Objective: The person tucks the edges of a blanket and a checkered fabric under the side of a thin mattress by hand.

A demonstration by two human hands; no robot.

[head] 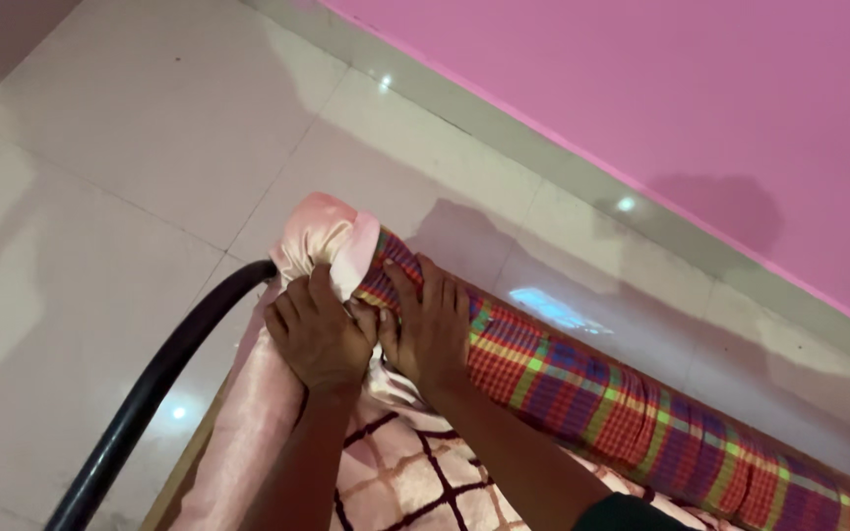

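Note:
A mattress edge in red, green and purple plaid fabric (622,398) runs from the middle to the lower right. A shiny pink satin sheet (322,231) is bunched over its corner. My left hand (317,334) grips the pink sheet at the corner, fingers curled into the cloth. My right hand (432,329) presses on the plaid mattress edge right beside it, fingers spread over the fabric. Both hands touch each other at the corner.
A curved black metal bed rail (150,393) runs from the corner down to the lower left. A pink and white sheet with dark grid lines (415,472) lies below my arms. Glossy beige floor tiles (120,147) surround the bed, and a pink wall (691,88) stands behind.

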